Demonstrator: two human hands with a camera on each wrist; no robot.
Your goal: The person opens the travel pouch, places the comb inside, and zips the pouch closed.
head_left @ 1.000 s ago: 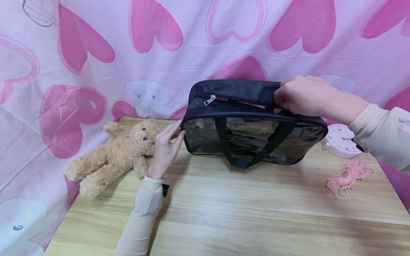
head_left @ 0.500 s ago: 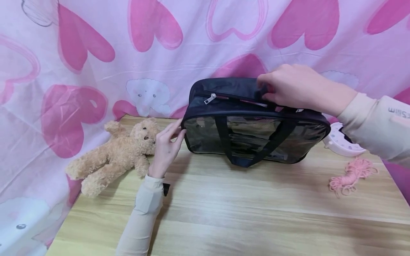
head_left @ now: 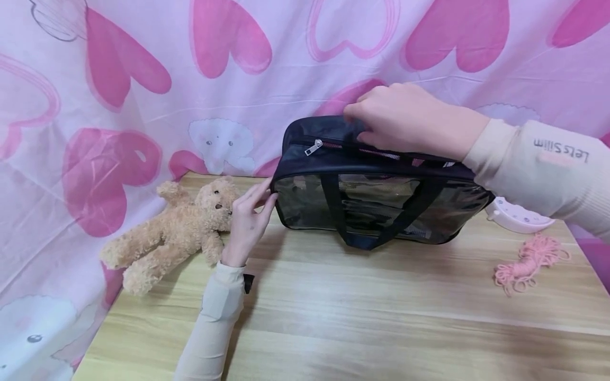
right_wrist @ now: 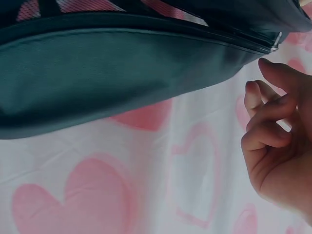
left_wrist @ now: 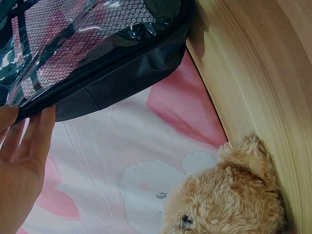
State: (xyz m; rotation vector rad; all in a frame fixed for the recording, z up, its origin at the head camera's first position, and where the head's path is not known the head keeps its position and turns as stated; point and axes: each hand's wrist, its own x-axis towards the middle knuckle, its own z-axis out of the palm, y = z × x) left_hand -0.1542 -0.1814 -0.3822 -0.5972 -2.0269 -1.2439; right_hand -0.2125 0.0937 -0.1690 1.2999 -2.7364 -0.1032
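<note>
A black bag (head_left: 310, 203) with clear side panels and black strap handles stands upright on the table. Its top zipper is partly open, and the metal zipper pull (head_left: 313, 147) lies near the left end. My left hand (head_left: 248, 225) pinches the bag's left edge, with the thumb (left_wrist: 7, 117) on one side and fingers on the other. Over the bag's top hovers my right hand (head_left: 405, 119), its fingers loosely bent and holding nothing. In the right wrist view the right hand (right_wrist: 282, 131) is apart from the bag. Mesh and pink show inside the bag.
A tan teddy bear (head_left: 183, 227) lies left of the left hand. At the right are a pink skein of yarn (head_left: 526, 264) and a round white clock (head_left: 519, 217), partly covered by the right sleeve. A heart-print curtain (head_left: 295, 47) hangs behind the wooden table (head_left: 333, 317).
My right hand has left the right part of the zipper opening and moved left and up across the bag's top. The left hand keeps its hold; the zipper pull has not moved along.
</note>
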